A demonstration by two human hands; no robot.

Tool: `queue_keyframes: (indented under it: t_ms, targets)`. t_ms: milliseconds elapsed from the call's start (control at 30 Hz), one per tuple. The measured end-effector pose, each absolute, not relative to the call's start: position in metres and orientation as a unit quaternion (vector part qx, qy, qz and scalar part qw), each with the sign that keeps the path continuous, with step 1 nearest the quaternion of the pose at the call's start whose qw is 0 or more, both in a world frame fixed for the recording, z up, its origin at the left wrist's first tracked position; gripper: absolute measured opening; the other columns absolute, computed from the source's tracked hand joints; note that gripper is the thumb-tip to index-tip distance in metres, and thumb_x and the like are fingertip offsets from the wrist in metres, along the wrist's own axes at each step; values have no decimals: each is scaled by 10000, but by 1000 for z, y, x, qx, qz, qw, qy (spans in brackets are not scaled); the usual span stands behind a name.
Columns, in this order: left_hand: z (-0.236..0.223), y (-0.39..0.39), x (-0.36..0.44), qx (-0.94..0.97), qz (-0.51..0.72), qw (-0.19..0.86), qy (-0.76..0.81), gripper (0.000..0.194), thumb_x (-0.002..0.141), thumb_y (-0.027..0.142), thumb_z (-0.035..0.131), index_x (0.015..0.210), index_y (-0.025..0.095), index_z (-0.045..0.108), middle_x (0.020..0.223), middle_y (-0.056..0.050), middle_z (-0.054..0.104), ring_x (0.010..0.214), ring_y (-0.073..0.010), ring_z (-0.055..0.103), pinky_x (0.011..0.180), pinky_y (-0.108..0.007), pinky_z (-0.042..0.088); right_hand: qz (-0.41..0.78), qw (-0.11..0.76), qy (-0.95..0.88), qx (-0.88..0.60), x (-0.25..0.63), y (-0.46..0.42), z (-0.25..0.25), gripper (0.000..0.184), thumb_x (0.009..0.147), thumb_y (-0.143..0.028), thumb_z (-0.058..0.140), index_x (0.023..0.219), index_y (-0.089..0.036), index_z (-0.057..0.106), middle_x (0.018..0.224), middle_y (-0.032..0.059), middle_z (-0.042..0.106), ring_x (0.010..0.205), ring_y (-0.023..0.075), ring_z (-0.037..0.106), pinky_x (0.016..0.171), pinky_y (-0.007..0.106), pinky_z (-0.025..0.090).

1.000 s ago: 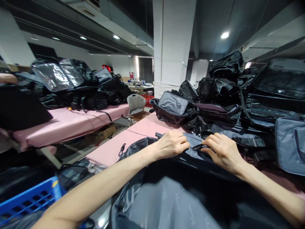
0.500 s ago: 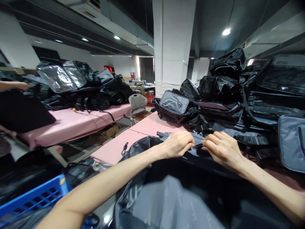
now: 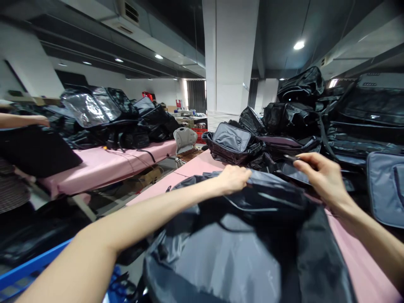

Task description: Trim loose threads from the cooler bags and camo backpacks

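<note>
A large black bag [image 3: 322, 248] with a grey lining [image 3: 227, 261] gapes open in front of me, on the pink-covered table. My left hand [image 3: 235, 179] is closed on the bag's far rim, knuckles up, with its fingertips partly hidden. To the right, apart from the rim, my right hand [image 3: 318, 172] is raised with thumb and forefinger pinched together. A small dark, thin thing [image 3: 291, 158] sticks out from that pinch to the left, too small and blurred to name.
Black bags [image 3: 290, 118] are piled at the right and back of the pink table [image 3: 192, 163]. On another pink table [image 3: 126, 162] at left lie more bags; a person's arm [image 3: 22, 120] reaches over a black panel [image 3: 38, 149]. A blue crate [image 3: 34, 261] stands lower left, a grey chair [image 3: 185, 141] beyond.
My right hand has left the rim beside my left hand and moved right and up with a small dark thing. The left hand keeps its hold; the bag's opening shows wider.
</note>
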State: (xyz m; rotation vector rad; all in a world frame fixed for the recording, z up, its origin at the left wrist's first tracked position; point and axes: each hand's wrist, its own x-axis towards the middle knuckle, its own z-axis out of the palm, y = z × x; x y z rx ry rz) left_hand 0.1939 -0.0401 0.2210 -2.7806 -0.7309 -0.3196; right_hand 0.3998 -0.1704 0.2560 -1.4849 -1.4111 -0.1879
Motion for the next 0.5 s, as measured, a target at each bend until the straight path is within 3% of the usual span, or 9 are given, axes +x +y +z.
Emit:
queue_keyframes:
  t_ms: [100,200,367,500]
  targets:
    - [245,-2,186,-898,-93,31,-429,370,851,443,416,970,122,558,958,-160,611,931,-284,572,793,-369,432,-121,540,-530,-642,432,-203,271,276,751,-459,590,900,-232,639,846,32,652,720,179,574,661,322,423]
    - [264,20,175,-865,-62,-36,-497,422,835,466,430,863,77,591,878,-179,628,873,-278,595,740,-321,450,-131,488,-505,-700,465,-235,272,304,737,-519,579,908,-274,637,911,52,657,807,224,593,713,376,425]
    - [268,14,176,-869,8,-170,-464,507,828,559,380,790,102,596,695,-102,640,600,-179,593,574,-253,462,-66,430,-585,-685,455,-242,245,402,656,-463,679,996,-262,600,921,76,656,774,241,620,603,334,488]
    - [260,18,168,-899,-39,-181,-396,326,774,379,554,970,120,580,853,-89,651,724,-168,600,642,-231,457,-43,361,-745,-559,387,-238,222,269,733,-288,590,995,-227,591,963,57,657,837,214,634,682,298,529]
